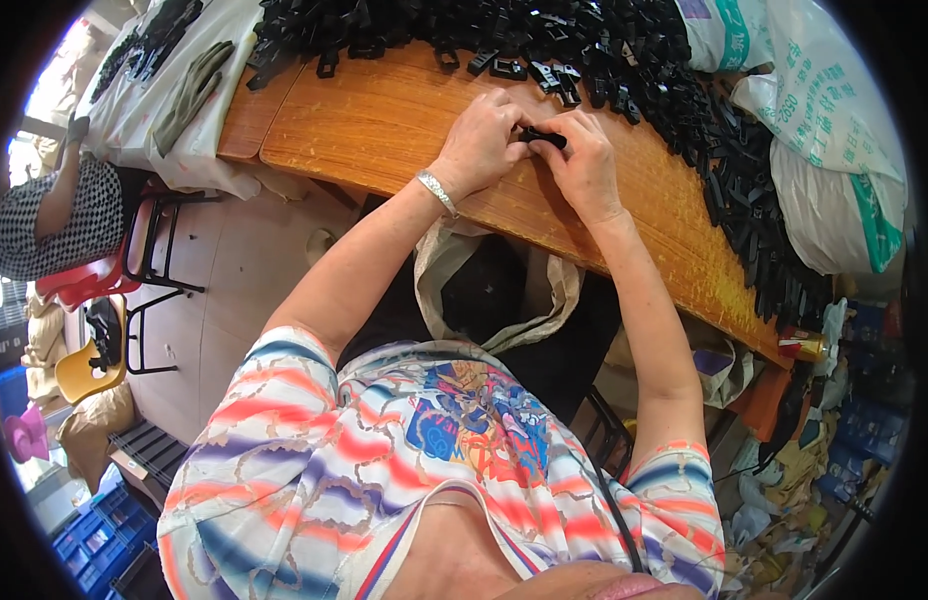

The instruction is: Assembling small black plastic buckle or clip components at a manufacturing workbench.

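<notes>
Over the wooden table [384, 130], my left hand [481, 142] and my right hand [586, 168] meet at a small black plastic piece [546, 137]. Fingertips of both hands pinch it, one at each end, and partly cover it. Its exact kind is too small to make out. Just beyond my hands lies a big heap of similar glossy black plastic pieces [504, 68], some with a rectangular opening. Along the table's right side runs another heap of longer, thin black pieces [729, 190].
A pale woven sack [430, 285] hangs open below the table edge at my lap. White plastic bags [824, 190] stand at the right. At the left are a grey-green glove [192, 95] on white sheeting, a person in a checked sleeve [69, 215], and a yellow chair [89, 370].
</notes>
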Motion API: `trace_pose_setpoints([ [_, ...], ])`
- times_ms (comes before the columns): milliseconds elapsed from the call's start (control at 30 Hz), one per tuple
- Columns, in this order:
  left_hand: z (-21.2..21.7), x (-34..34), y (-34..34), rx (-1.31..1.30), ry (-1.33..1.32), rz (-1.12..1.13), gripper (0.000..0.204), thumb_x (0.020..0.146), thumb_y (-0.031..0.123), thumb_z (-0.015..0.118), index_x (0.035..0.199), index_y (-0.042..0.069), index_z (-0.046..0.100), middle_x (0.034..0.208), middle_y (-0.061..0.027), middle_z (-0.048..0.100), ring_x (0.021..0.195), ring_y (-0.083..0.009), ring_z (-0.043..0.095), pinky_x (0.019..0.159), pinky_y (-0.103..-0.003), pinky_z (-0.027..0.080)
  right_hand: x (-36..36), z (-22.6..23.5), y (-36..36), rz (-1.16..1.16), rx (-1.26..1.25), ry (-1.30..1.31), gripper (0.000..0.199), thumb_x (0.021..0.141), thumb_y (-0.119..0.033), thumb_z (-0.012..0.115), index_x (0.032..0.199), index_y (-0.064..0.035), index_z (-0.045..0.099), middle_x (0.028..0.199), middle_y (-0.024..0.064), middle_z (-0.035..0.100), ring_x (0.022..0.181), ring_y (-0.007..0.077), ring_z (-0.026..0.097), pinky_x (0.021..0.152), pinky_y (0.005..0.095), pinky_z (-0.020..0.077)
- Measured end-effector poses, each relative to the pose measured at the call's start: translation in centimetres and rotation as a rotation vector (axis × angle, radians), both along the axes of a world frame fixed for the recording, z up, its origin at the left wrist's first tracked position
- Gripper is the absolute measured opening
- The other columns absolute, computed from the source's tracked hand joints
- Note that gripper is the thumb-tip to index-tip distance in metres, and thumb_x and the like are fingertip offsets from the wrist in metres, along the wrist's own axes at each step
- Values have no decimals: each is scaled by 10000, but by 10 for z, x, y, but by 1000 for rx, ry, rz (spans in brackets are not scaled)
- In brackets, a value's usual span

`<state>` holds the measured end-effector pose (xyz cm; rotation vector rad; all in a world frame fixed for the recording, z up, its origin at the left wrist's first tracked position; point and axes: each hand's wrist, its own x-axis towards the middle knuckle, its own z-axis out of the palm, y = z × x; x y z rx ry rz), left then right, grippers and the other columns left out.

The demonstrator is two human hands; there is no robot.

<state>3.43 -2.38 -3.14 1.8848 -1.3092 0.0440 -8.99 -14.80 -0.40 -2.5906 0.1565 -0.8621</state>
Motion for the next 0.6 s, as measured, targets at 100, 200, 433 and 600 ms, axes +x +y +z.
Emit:
trace_pose_setpoints([
  [100, 0, 0, 0, -8, 9, -17, 242, 755, 175, 773, 941, 45, 688, 958, -105, 603, 961, -291, 583, 840, -384, 490, -6, -4, -2, 39, 74, -80, 186, 739, -29, 757, 914, -36, 694, 920, 92, 654, 896, 289, 627, 761, 369, 519],
  [200, 1, 0, 0, -11, 13, -28, 236, 750, 168, 772, 932, 43, 686, 959, -107, 603, 963, -297, 582, 841, -386, 488, -11, -3, -4, 94, 135, -104, 200, 746, -6, 739, 937, -53, 709, 928, 86, 657, 889, 287, 625, 766, 366, 516],
  [433, 1, 1, -2, 31, 6, -3, 238, 749, 174, 775, 909, 27, 679, 968, -116, 603, 979, -310, 575, 858, -394, 484, -5, 2, -3, 34, 26, -127, 252, 715, 54, 721, 940, -59, 727, 921, 83, 657, 872, 288, 620, 759, 367, 519],
  [600, 2, -1, 0, 17, 17, -14, 229, 758, 176, 773, 914, 32, 688, 968, -113, 604, 986, -304, 574, 863, -391, 482, -9, 2, -6, 68, 38, -103, 257, 706, 60, 718, 935, -54, 728, 918, 90, 659, 863, 288, 618, 756, 367, 519],
])
